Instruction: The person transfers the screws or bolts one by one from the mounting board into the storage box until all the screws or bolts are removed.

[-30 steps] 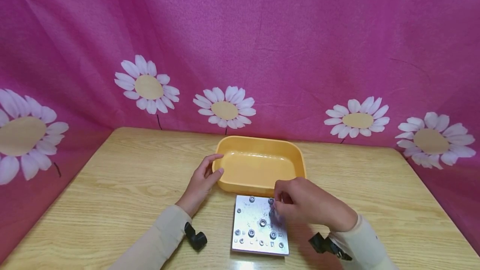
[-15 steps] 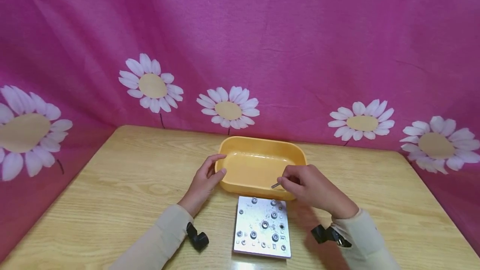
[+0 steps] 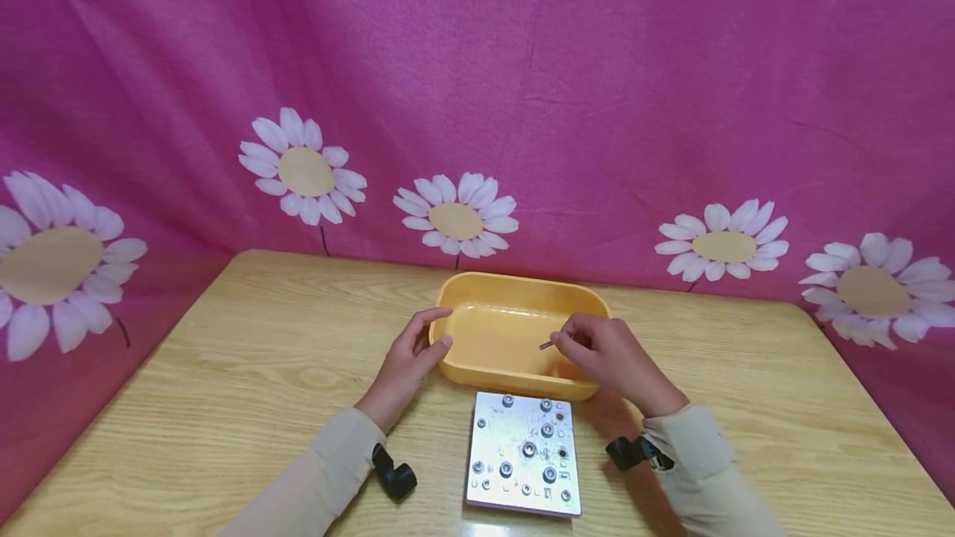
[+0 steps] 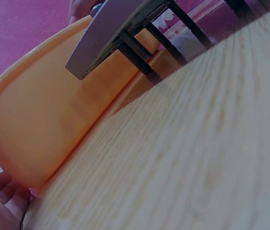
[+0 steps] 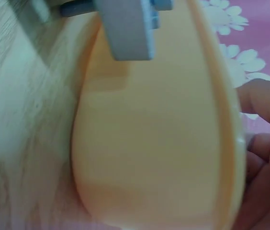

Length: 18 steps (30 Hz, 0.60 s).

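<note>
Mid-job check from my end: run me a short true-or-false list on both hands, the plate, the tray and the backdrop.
1. The right hand pinches a small metal piece. True.

2. The left hand grips the metal plate. False: it is at the left end of the yellow tray, touching it.

3. The yellow tray sits beyond the metal plate, as seen from the person. True.

4. Nothing sticks out beneath the metal plate. False: the left wrist view shows dark threaded rods there.

5. Dark holes show near the plate's right edge. True.

6. The curtain behind the table is plain blue. False: it is magenta with white flowers.
</note>
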Motion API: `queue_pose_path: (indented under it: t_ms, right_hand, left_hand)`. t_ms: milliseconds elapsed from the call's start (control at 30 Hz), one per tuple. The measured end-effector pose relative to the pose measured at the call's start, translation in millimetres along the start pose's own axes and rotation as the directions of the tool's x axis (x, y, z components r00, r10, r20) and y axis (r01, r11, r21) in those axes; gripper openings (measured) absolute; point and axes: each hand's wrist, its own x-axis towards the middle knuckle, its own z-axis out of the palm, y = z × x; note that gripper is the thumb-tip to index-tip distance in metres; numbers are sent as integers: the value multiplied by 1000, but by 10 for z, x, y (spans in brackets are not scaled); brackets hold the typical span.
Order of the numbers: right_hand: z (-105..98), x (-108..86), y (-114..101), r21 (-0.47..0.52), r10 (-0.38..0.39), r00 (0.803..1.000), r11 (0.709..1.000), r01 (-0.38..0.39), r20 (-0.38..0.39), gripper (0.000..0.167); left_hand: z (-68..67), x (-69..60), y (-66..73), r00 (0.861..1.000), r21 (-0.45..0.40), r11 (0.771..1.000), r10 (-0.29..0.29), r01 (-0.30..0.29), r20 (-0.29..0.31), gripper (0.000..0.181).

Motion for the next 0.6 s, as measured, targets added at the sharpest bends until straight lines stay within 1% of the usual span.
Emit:
queue_pose_path:
  t_ms: [167, 233, 333, 400, 500, 600]
  right_hand:
    - [91, 26, 53, -29, -19, 997, 999, 17, -77, 16]
    - [136, 20, 72, -65, -28, 993, 998, 21, -113, 16]
    - [199, 8, 84, -133, -20, 989, 991, 0, -146, 16]
    - [228, 2, 74, -170, 1, 988, 985, -28, -156, 17]
    - [254, 5, 46, -197, 35, 987, 978, -66, -156, 17]
    - [265, 14, 32, -220, 35, 987, 973, -70, -159, 18]
  left_hand:
    - [3, 0, 8, 1000, -2, 1000, -24, 24, 11, 42]
    - [9, 39, -88, 1000, -9, 1000, -17, 17, 7, 41]
    - [20, 40, -121, 1000, -9, 1000, -4, 4, 5, 40]
    - [23, 35, -117, 1000, -4, 1000, 6, -6, 5, 39]
    - [18, 29, -99, 1000, 0, 1000, 20, -20, 2, 37]
    - [2, 31, -87, 1000, 0, 1000, 22, -22, 2, 38]
